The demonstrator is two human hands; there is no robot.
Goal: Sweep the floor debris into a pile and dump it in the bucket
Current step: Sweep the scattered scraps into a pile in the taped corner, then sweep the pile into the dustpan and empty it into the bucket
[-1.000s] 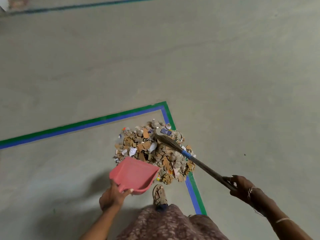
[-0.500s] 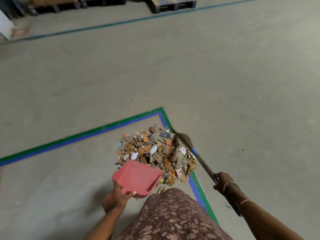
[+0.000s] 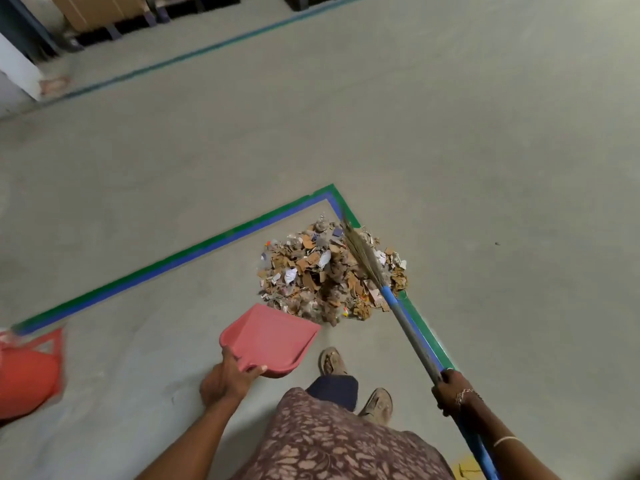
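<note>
Here, from the head camera, the ground is a wide, bare grey concrete floor [image 3: 450, 150].

- A double line of green and blue tape [image 3: 207, 245] runs across the floor and turns a sharp corner in the middle of the view.
- The debris pile [image 3: 322, 271], scraps of brown card, white paper and small bits, sits on the floor just inside that corner, spilling onto the tape at its right.
- The broom [image 3: 360, 251] slants across the pile's right side, its bristle tip reaching the tape near the corner.
- The right hand [image 3: 450, 389] has its fingers wrapped round the broom's shaft.
- The left hand [image 3: 225, 379] grips the rear rim of a pink dustpan [image 3: 273, 336], whose front lip is just beside the pile's near edge.
- A red bucket [image 3: 27, 372], blurred, stands at the left edge, well apart from the pile.
- Two sandalled feet [image 3: 332, 362] stand near the pile below a patterned garment [image 3: 329, 438].
- Far off, a second dark tape line [image 3: 207, 50] crosses the floor; behind it are a cardboard box [image 3: 100, 8] and dark pallets [image 3: 194, 5].
</note>
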